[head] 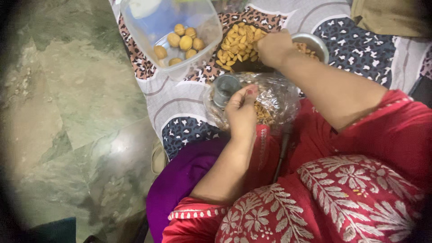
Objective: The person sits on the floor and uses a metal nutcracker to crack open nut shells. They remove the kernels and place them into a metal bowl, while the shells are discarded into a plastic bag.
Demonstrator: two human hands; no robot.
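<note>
Red embroidered garment [342, 202], over the lap, nearest the lens. Left hand [240, 112]: fingers curled together, resting on a clear plastic bag [274, 96] of nut shells, beside a small metal cup [225, 87]. Right hand [274, 47]: closed, apparently on a nut, though the grip was hidden, at the rim of a steel bowl [315, 40]. Shelled kernels [238, 45] lay heaped on patterned cloth [180, 108]; whole walnuts [180, 42] sat in a clear plastic tub [207, 49]. Step judged: shelling and sorting; next calls for a firm pinch.
</note>
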